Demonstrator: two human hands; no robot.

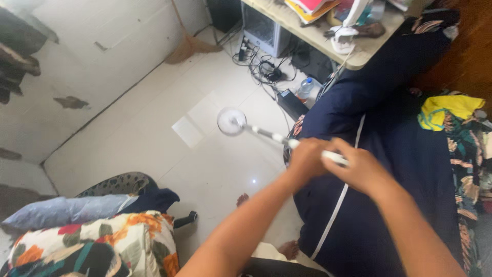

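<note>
Both hands (333, 164) angle pole (266, 134) toward upper left

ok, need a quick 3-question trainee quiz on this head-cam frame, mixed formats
1. True or false: both hands grip the white rod with a round disc end.
2. Which lies under the hands: A) dark navy bedcover with white stripe B) a glass table C) a sink?
3. Fill in: the clear plastic bottle stands on the ____.

Key: 1 true, left hand and right hand both hold it. 2 A. 3 floor, the pale tiled floor.
</note>
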